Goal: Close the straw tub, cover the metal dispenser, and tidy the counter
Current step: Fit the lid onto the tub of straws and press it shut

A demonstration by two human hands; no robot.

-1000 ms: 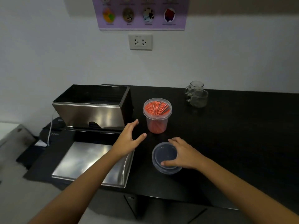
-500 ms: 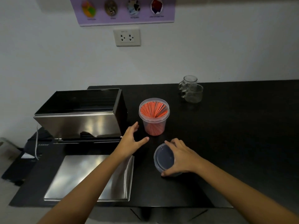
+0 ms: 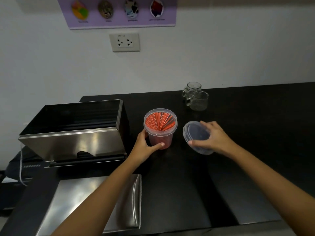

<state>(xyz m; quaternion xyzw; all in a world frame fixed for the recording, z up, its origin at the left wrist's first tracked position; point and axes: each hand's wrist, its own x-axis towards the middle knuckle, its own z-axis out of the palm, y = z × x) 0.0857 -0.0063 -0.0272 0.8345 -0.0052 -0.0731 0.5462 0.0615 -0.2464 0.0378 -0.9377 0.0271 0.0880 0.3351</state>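
A clear plastic straw tub, full of upright orange straws, stands open on the black counter. My left hand grips the tub's lower left side. My right hand holds the tub's clear round lid, tilted and lifted off the counter just right of the tub. The metal dispenser sits open at the left. Its flat steel cover lies on the counter in front of it, under my left forearm.
Two glass mugs stand at the back by the wall. A wall socket and a purple poster hang above. Dark items and a white cord lie left of the dispenser. The counter's front edge runs along the bottom.
My right hand lifted the lid off the counter and carried it up beside the tub. My left hand moved forward and closed around the tub.
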